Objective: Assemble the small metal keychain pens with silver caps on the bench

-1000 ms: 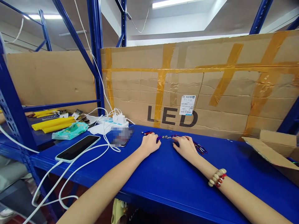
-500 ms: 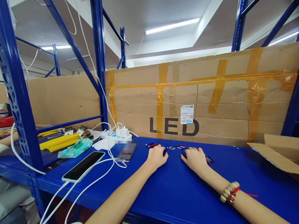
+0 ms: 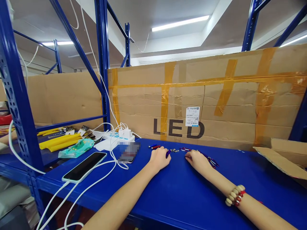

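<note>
My left hand [image 3: 160, 159] is closed round a dark blue-purple pen part [image 3: 168, 153], whose end shows beside the forefinger. My right hand [image 3: 197, 161] rests low over the blue tabletop [image 3: 182, 195], thumb and fingers pinched together; whatever is between them is hidden. Between and beyond the hands lie several small metal pieces [image 3: 174, 150]. A red pen part [image 3: 156, 147] and a blue pen part [image 3: 152, 145] sit behind my left hand. Slim red and purple pieces [image 3: 185, 149] lie behind my right hand, and several more pen-like pieces [image 3: 212, 162] are at its outer side.
A phone [image 3: 85, 166] with white cables lies at left, near another, blurred phone [image 3: 129, 152] and a white power strip [image 3: 120, 138]. A teal packet [image 3: 76, 148] and yellow tubes [image 3: 59, 141] are further left. Cardboard [image 3: 144, 105] stands behind; an open box [image 3: 285, 159] is at right.
My right hand's fingers have drawn together into a pinch and the hand has turned slightly. My left hand keeps its grip on the pen part. The view has shifted a little.
</note>
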{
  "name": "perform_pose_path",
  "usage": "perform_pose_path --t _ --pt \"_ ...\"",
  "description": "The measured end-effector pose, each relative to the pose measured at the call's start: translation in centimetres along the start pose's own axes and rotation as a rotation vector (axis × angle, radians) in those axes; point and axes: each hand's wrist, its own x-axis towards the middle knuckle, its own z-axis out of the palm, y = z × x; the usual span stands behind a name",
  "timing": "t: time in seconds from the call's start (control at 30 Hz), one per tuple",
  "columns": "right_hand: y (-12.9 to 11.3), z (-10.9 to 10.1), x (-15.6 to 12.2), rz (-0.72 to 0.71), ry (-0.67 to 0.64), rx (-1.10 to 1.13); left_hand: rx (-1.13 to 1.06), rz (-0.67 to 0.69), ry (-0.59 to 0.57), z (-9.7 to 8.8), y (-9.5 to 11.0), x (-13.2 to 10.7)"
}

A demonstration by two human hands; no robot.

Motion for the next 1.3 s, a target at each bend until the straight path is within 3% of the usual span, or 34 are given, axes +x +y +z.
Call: perform_pose_path --t 0.17,0.33,0.43,0.93,1.3 --pt "0.1 -0.1 0.0 -0.008 0.011 0.112 0.010 0.025 -0.018 0.2 -0.2 0.1" --pt "-0.9 -1.0 -0.3 0.025 -0.003 0.218 -0.107 0.318 -0.035 0.0 -0.3 -0.1" --pt "-1.4 -1.2 -0.4 0.019 -0.008 0.288 -0.173 0.394 0.002 0.0 -0.1 -0.2" --pt "-1.6 -0.7 -0.4 -0.026 -0.021 0.417 -0.120 0.368 -0.033 -0.8 -0.2 -0.5" --pt "-1.9 -1.7 -0.9 -0.042 0.025 0.169 -0.140 0.425 0.050 -0.2 -0.9 0.1"
